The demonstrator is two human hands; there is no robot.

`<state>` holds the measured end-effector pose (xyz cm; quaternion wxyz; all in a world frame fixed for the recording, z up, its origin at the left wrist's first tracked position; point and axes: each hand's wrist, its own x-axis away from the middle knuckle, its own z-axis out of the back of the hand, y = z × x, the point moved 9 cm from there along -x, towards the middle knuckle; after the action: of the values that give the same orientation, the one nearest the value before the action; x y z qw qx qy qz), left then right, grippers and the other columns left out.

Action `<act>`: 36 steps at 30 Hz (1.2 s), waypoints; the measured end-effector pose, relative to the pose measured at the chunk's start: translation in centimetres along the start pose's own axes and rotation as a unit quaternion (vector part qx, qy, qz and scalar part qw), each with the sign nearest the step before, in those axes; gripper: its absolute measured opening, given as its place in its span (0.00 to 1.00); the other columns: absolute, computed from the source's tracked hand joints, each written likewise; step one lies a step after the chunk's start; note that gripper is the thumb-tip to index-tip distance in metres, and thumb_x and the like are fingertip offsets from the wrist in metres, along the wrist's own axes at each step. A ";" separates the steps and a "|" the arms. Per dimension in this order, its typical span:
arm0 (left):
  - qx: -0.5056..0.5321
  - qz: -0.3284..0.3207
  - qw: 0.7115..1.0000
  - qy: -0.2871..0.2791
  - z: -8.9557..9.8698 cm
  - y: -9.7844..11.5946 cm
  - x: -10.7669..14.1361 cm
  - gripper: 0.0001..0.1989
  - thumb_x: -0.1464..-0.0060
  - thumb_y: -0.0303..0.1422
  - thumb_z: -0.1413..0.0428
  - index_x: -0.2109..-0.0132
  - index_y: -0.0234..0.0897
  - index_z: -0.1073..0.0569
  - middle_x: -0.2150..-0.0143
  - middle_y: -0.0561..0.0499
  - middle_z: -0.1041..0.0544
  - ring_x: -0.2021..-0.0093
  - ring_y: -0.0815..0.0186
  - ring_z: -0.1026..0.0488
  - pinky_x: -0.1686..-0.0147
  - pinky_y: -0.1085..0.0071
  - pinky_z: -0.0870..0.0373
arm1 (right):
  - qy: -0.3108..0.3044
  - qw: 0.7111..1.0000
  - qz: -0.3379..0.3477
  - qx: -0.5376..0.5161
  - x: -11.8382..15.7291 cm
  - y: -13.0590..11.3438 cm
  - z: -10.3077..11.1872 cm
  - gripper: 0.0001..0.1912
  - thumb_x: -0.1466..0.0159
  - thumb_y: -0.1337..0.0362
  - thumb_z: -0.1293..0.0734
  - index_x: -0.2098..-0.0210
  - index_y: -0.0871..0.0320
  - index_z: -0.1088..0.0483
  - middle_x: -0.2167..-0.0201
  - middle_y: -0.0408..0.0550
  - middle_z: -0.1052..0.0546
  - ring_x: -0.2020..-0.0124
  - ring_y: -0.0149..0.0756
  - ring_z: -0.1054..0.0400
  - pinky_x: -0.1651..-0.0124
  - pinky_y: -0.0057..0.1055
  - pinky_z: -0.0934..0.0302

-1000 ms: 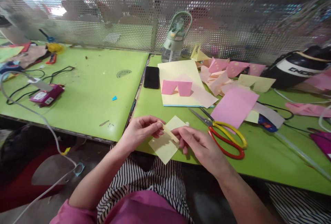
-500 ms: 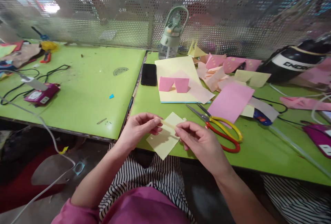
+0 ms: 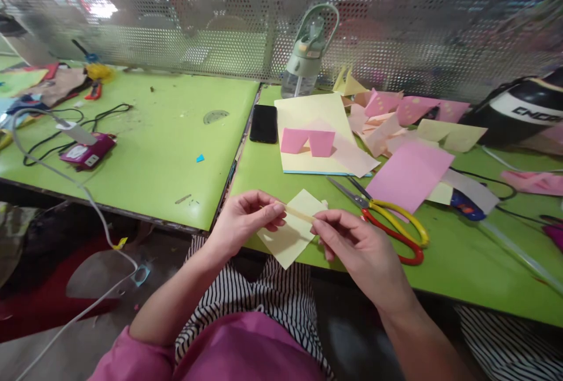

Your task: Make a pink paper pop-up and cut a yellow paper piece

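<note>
Between my hands stretches a narrow pale yellow paper strip (image 3: 299, 214). My left hand (image 3: 253, 215) pinches one end of it between thumb and fingers. The other end is pinched by my right hand (image 3: 352, 239). Beneath the strip, a pale yellow paper square (image 3: 288, 240) lies cornerwise on the green table, with part of it hidden by my hands. Scissors with red and yellow handles (image 3: 393, 223) rest just beyond my right hand. Farther back, a folded pink paper piece (image 3: 308, 142) stands on a stack of cream sheets (image 3: 310, 110).
A black phone (image 3: 263, 123) and a green-lidded bottle (image 3: 304, 61) are behind the sheets. Pink and peach paper pieces (image 3: 382, 132) crowd the right, near a black bottle (image 3: 523, 117). On the left table sit a purple power box (image 3: 90, 151) and cables. A perforated metal screen (image 3: 176, 23) stands behind.
The view has turned slightly left, so the scene sits farther right. Both hands keep their pinch on the paper strip, which stays above the yellow square.
</note>
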<state>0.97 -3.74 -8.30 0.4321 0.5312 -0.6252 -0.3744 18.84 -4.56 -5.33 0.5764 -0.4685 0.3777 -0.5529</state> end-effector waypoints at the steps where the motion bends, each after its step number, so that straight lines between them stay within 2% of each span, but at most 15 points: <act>1: 0.001 0.000 1.000 0.001 0.0 0.0 0.0 0.11 0.52 0.37 0.33 0.70 0.34 0.24 0.76 0.52 0.20 0.76 0.72 0.24 0.73 0.76 0.26 | 0.002 1.000 0.000 0.000 0.0 0.0 0.0 0.10 0.39 0.55 0.29 0.67 0.55 0.25 0.79 0.39 0.30 0.80 0.27 0.40 0.76 0.24 0.38; 6: 0.002 0.012 1.000 -0.004 -0.1 -0.5 0.6 0.12 0.51 0.38 0.33 0.70 0.34 0.25 0.76 0.51 0.20 0.76 0.71 0.24 0.73 0.75 0.26 | 0.016 1.000 0.003 -0.004 0.1 -0.7 0.4 0.12 0.40 0.53 0.29 0.67 0.56 0.25 0.78 0.41 0.28 0.81 0.26 0.40 0.77 0.25 0.38; 9: -0.009 0.030 0.999 -0.022 0.0 -1.1 1.4 0.13 0.50 0.38 0.34 0.71 0.35 0.26 0.76 0.52 0.21 0.76 0.71 0.25 0.72 0.75 0.26 | -0.005 1.000 -0.002 -0.010 -0.1 -1.2 0.7 0.11 0.40 0.55 0.29 0.68 0.56 0.25 0.78 0.40 0.29 0.81 0.24 0.41 0.78 0.23 0.40; 12: -0.032 0.058 0.995 -0.071 -0.2 -1.3 2.6 0.11 0.49 0.37 0.33 0.67 0.35 0.24 0.71 0.52 0.19 0.71 0.70 0.23 0.67 0.74 0.25 | -0.087 0.996 -0.014 0.005 -0.5 -1.6 0.3 0.11 0.41 0.54 0.28 0.68 0.56 0.25 0.79 0.38 0.30 0.82 0.25 0.40 0.79 0.23 0.41; 16: -0.111 0.022 0.988 -0.107 -0.5 0.9 3.1 0.14 0.43 0.39 0.37 0.52 0.38 0.21 0.54 0.48 0.17 0.54 0.65 0.22 0.53 0.72 0.28 | -0.212 0.975 -0.028 0.067 -0.5 -2.2 -0.6 0.11 0.41 0.54 0.29 0.69 0.56 0.24 0.79 0.40 0.29 0.80 0.26 0.39 0.80 0.23 0.43; 18: -0.178 0.016 0.974 -0.138 -1.4 1.7 2.9 0.13 0.41 0.41 0.39 0.54 0.38 0.20 0.56 0.48 0.17 0.54 0.65 0.23 0.54 0.72 0.29 | -0.236 0.964 -0.013 0.121 -0.5 -3.0 -0.9 0.11 0.39 0.55 0.31 0.69 0.55 0.23 0.80 0.39 0.29 0.80 0.26 0.39 0.79 0.23 0.44; 20: -0.227 0.037 0.954 -0.195 -2.9 1.3 2.9 0.14 0.40 0.42 0.41 0.57 0.36 0.19 0.61 0.48 0.17 0.61 0.66 0.23 0.60 0.73 0.30 | -0.239 0.955 0.017 0.177 -0.6 -3.9 -1.2 0.10 0.39 0.57 0.31 0.71 0.54 0.23 0.80 0.39 0.27 0.79 0.27 0.38 0.78 0.23 0.45; 22: -0.228 0.063 0.941 -0.242 -4.3 0.5 3.0 0.15 0.39 0.42 0.42 0.60 0.34 0.20 0.64 0.48 0.18 0.65 0.67 0.24 0.64 0.73 0.30 | -0.222 0.950 0.043 0.214 -0.8 -4.7 -1.2 0.09 0.40 0.58 0.32 0.73 0.54 0.23 0.80 0.38 0.26 0.79 0.27 0.37 0.77 0.24 0.46; 24: -0.195 0.079 0.945 -0.251 -4.9 -0.2 3.0 0.15 0.40 0.43 0.42 0.62 0.34 0.21 0.66 0.48 0.18 0.65 0.67 0.24 0.63 0.73 0.29 | -0.206 0.950 0.054 0.230 -0.9 -5.1 -1.2 0.09 0.41 0.58 0.32 0.74 0.53 0.23 0.81 0.38 0.27 0.79 0.27 0.37 0.77 0.25 0.46; 27: -0.136 0.101 0.958 -0.230 -4.8 -1.1 2.7 0.15 0.42 0.44 0.40 0.64 0.34 0.22 0.67 0.47 0.17 0.66 0.67 0.22 0.61 0.71 0.27 | -0.193 0.952 0.063 0.229 -1.0 -5.1 -0.7 0.10 0.40 0.58 0.32 0.74 0.53 0.23 0.80 0.39 0.26 0.80 0.27 0.38 0.78 0.25 0.46; 30: -0.083 0.131 0.964 -0.217 -4.6 -1.7 2.6 0.16 0.44 0.44 0.38 0.63 0.34 0.21 0.68 0.47 0.17 0.67 0.67 0.21 0.62 0.71 0.26 | -0.171 0.969 0.047 0.171 -1.4 -4.4 0.6 0.13 0.37 0.53 0.34 0.66 0.54 0.21 0.76 0.42 0.24 0.81 0.27 0.37 0.79 0.25 0.43; 33: -0.031 0.143 0.966 -0.212 -4.5 -1.9 2.5 0.15 0.43 0.43 0.38 0.63 0.34 0.20 0.69 0.48 0.17 0.69 0.68 0.21 0.62 0.72 0.26 | -0.164 0.984 0.003 0.071 -1.5 -3.0 1.6 0.17 0.39 0.51 0.31 0.58 0.56 0.23 0.73 0.43 0.25 0.80 0.27 0.37 0.81 0.24 0.40; 36: -0.002 0.147 0.965 -0.216 -4.7 -2.1 2.4 0.14 0.43 0.43 0.38 0.63 0.34 0.20 0.69 0.48 0.17 0.69 0.68 0.20 0.63 0.72 0.26 | -0.196 0.980 -0.023 -0.009 -1.2 -1.7 0.8 0.18 0.42 0.52 0.27 0.57 0.55 0.24 0.72 0.42 0.28 0.76 0.27 0.36 0.81 0.21 0.40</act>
<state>5.96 -6.52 -8.28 0.3380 0.3393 -0.7739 -0.4143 18.96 -3.20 -3.62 0.6223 -0.5813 0.2515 -0.4600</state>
